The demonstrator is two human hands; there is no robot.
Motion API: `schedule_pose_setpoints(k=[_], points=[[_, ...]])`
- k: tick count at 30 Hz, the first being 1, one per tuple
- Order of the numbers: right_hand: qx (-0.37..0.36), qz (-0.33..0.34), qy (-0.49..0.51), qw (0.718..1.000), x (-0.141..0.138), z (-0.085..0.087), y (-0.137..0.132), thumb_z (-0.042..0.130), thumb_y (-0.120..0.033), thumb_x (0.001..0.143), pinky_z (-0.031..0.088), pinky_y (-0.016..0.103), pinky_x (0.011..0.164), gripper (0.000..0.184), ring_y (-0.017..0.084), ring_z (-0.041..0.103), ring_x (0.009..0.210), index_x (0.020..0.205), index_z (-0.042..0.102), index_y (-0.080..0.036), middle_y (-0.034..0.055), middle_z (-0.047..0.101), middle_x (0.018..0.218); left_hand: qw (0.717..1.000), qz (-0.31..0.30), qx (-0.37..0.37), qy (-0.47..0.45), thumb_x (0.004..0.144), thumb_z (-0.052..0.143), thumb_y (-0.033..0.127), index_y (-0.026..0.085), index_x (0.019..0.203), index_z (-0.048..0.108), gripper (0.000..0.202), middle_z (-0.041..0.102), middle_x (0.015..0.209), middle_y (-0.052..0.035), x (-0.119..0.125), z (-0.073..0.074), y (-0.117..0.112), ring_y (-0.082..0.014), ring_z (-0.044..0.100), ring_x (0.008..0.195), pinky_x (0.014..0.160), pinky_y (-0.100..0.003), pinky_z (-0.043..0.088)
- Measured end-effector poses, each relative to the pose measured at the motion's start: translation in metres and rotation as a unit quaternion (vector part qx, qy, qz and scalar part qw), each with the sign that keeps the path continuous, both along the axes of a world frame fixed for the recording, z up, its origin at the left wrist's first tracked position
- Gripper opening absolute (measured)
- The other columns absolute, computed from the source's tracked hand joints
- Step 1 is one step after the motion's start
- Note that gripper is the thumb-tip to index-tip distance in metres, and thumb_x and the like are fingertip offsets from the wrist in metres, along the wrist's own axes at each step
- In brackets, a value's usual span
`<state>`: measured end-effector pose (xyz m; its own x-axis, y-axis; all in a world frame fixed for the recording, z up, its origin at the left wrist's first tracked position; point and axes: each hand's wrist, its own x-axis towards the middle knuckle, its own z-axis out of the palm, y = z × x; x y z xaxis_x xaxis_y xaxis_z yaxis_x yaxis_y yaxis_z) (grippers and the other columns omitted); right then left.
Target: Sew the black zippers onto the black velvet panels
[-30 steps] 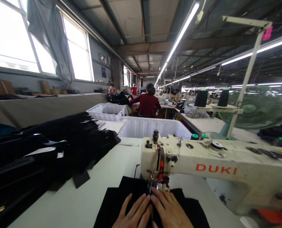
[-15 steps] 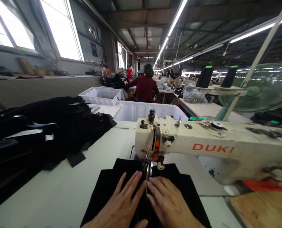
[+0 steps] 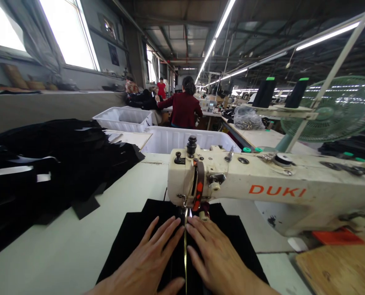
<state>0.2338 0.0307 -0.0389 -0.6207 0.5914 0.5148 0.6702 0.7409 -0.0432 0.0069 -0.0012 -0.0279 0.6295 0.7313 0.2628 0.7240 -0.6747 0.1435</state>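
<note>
Black fabric point(image 3: 125, 241) lies flat on the sewing machine's table, its far edge under the machine head point(image 3: 185, 180). A narrow shiny gold strip point(image 3: 185, 262) runs down its middle toward the needle area. My left hand point(image 3: 150, 250) rests flat on the fabric to the left of the strip, fingers stretched and spread. To the right, my right hand point(image 3: 214, 250) also lies flat, its fingertips close beside the strip, just in front of the presser foot. The needle and the stitching point are too small to make out.
A heap of black cut pieces point(image 3: 53, 176) covers the table's left side. White plastic bins point(image 3: 182, 139) stand behind the machine. A person in a dark red top point(image 3: 185, 104) sits farther back. Thread cones point(image 3: 265, 92) and a green fan point(image 3: 329, 108) stand at right.
The view has shifted slightly, so the machine and fabric appear a little farther left and higher. More of the gold strip shows between my hands, which remain flat on the fabric.
</note>
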Motion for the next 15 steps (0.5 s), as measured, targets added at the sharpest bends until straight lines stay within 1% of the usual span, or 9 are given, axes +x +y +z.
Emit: schedule_pose_setpoints(k=[3,6,8,10,12,15], points=[[-0.013,-0.001,0.007,1.000,-0.001,0.002,0.006,0.052,-0.023,0.095,0.053,0.044,0.101,0.036,0.024,0.063,0.117,0.130,0.059,-0.017,0.0089,0.065,0.130,0.999,0.017,-0.033,-0.006,0.084,0.068,0.037,0.017,0.152,0.034,0.079,0.041,0.152,-0.0177,0.002,0.000,0.005,-0.0387,0.036,0.140,0.109,-0.063,0.033],[0.001,-0.005,0.019,1.000,0.000,0.001,0.003,0.057,-0.024,0.093,0.058,0.042,0.092,0.032,0.027,0.066,0.108,0.124,0.063,-0.019,0.0089,0.068,0.123,0.999,0.016,-0.028,-0.004,0.083,0.070,0.038,0.017,0.150,0.037,0.078,0.044,0.150,-0.0178,0.003,0.001,0.002,-0.0373,0.038,0.139,0.112,-0.060,0.030],[0.016,0.000,0.040,0.999,-0.001,-0.002,-0.002,0.056,-0.024,0.094,0.060,0.037,0.084,0.025,0.026,0.069,0.098,0.116,0.067,-0.020,0.0074,0.072,0.110,1.000,0.008,-0.012,-0.009,0.085,0.069,0.040,0.019,0.153,0.032,0.080,0.045,0.150,-0.0148,0.003,0.003,-0.004,-0.0350,0.039,0.139,0.115,-0.057,0.027],[0.033,0.009,0.062,0.997,-0.002,-0.004,-0.005,0.050,-0.022,0.097,0.060,0.033,0.084,0.022,0.023,0.069,0.092,0.109,0.068,-0.019,0.0059,0.074,0.100,1.000,0.005,0.001,-0.015,0.088,0.066,0.040,0.023,0.156,0.025,0.081,0.043,0.152,-0.0113,0.002,0.002,-0.008,-0.0336,0.038,0.140,0.116,-0.056,0.026],[0.051,0.008,0.073,0.996,-0.004,-0.006,-0.006,0.044,-0.022,0.100,0.058,0.032,0.087,0.026,0.022,0.069,0.091,0.105,0.069,-0.018,0.0055,0.074,0.097,1.000,0.001,0.006,-0.012,0.090,0.063,0.037,0.025,0.157,0.019,0.081,0.039,0.155,-0.0098,0.000,-0.001,-0.010,-0.0328,0.037,0.140,0.116,-0.056,0.025],[0.070,0.001,0.070,0.995,-0.008,-0.008,-0.005,0.036,-0.021,0.103,0.057,0.033,0.090,0.033,0.021,0.069,0.090,0.103,0.069,-0.017,0.0049,0.074,0.096,1.000,-0.012,0.003,0.006,0.091,0.059,0.031,0.025,0.158,0.014,0.081,0.034,0.157,-0.0098,-0.002,-0.006,-0.008,-0.0319,0.036,0.141,0.116,-0.056,0.024]])
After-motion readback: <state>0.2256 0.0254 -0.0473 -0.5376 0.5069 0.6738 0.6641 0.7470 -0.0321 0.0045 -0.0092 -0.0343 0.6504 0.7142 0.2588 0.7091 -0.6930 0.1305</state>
